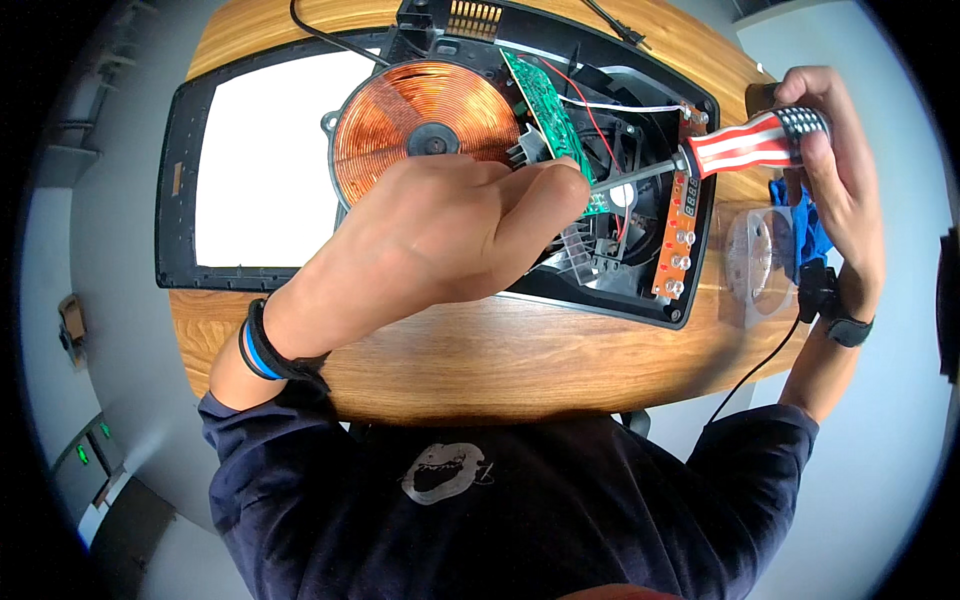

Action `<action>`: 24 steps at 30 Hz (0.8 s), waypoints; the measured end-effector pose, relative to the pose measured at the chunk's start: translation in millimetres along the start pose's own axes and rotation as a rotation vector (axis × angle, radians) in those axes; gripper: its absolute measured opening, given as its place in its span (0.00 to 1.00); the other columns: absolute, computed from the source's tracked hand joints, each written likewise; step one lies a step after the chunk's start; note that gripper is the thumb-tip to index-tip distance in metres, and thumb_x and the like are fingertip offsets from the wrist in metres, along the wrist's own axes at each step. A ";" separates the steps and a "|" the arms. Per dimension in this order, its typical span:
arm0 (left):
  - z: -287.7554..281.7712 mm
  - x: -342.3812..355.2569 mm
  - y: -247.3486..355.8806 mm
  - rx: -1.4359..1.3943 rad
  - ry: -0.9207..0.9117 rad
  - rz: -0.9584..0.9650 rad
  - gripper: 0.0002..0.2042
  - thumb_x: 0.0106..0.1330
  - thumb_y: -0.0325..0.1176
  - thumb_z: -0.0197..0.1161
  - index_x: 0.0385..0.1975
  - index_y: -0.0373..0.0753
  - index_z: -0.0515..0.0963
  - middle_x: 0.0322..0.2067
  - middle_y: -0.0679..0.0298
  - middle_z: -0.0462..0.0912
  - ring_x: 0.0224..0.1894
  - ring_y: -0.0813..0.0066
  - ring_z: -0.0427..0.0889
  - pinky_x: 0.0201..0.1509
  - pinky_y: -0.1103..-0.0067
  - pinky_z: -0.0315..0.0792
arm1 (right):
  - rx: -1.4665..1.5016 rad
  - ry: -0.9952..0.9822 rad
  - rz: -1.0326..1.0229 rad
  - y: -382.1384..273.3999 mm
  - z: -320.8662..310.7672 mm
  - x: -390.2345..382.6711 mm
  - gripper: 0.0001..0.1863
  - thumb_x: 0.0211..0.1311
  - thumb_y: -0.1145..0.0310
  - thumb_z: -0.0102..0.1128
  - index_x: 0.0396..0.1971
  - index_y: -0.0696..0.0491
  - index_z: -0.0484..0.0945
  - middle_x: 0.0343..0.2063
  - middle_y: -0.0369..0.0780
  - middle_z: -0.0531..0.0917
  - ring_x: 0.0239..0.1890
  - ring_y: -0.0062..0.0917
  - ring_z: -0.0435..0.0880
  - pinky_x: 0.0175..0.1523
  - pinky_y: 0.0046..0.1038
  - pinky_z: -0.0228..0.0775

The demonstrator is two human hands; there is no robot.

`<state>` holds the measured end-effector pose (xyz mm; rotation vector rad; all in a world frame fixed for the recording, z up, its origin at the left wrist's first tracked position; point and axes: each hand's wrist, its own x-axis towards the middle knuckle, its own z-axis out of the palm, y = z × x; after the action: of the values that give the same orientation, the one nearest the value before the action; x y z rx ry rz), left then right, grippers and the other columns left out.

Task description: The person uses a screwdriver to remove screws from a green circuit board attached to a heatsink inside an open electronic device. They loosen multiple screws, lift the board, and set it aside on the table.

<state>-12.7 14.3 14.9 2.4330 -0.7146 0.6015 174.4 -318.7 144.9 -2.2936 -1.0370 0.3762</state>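
My right hand is wrapped round a screwdriver with a red-and-white striped handle and a black end dotted white. Its metal shaft points left, and the tip meets the closed fingers of my left hand. What those fingers pinch is hidden. They lie against a green circuit board, which stands tilted inside an opened induction cooker. Left of the board is a round copper coil with a dark centre. An orange display board with small clear parts runs along the cooker's right end.
The cooker lies on a wooden table with curved edges. A clear plastic container and a blue cloth are at the right. Red and white wires cross the housing. A black plug lies at the far edge.
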 end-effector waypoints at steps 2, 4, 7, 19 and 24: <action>5.0 0.0 -0.3 0.023 0.071 0.023 0.10 0.71 0.24 0.67 0.39 0.41 0.70 0.19 0.64 0.68 0.18 0.68 0.77 0.19 0.70 0.70 | 0.050 0.033 -0.087 -2.8 14.3 2.3 0.30 0.84 0.43 0.61 0.65 0.55 0.70 0.56 0.39 0.79 0.44 0.14 0.82 0.45 0.19 0.80; 1.7 -2.4 1.6 0.038 0.033 -0.002 0.10 0.71 0.25 0.68 0.43 0.41 0.72 0.22 0.63 0.72 0.20 0.67 0.79 0.22 0.70 0.71 | -0.034 0.053 -0.203 -0.4 24.9 10.2 0.28 0.85 0.45 0.60 0.64 0.55 0.70 0.56 0.41 0.79 0.49 0.17 0.82 0.50 0.21 0.80; -14.2 -1.0 3.2 -0.001 -0.170 -0.051 0.22 0.70 0.29 0.73 0.64 0.41 0.82 0.33 0.62 0.91 0.33 0.61 0.91 0.35 0.67 0.81 | -0.137 -0.094 -0.081 -3.6 -9.3 1.0 0.26 0.85 0.48 0.60 0.62 0.56 0.69 0.55 0.43 0.78 0.58 0.23 0.81 0.60 0.25 0.79; -13.2 -2.0 1.9 -0.018 -0.142 -0.040 0.22 0.70 0.28 0.73 0.64 0.41 0.82 0.30 0.64 0.90 0.32 0.63 0.91 0.33 0.68 0.79 | -0.029 -0.042 -0.136 -21.5 10.8 3.8 0.26 0.76 0.55 0.72 0.59 0.57 0.73 0.50 0.37 0.78 0.53 0.19 0.78 0.62 0.24 0.73; -12.1 -2.6 1.5 0.005 -0.142 -0.034 0.22 0.70 0.28 0.72 0.64 0.41 0.82 0.30 0.65 0.90 0.32 0.63 0.91 0.33 0.68 0.80 | 0.018 -0.052 -0.098 -14.5 13.2 6.7 0.25 0.76 0.56 0.74 0.56 0.59 0.75 0.49 0.37 0.79 0.53 0.18 0.79 0.59 0.25 0.74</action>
<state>-18.8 21.3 23.2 2.5057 -0.7267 0.4210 164.0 -300.8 143.4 -2.2174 -1.1621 0.4055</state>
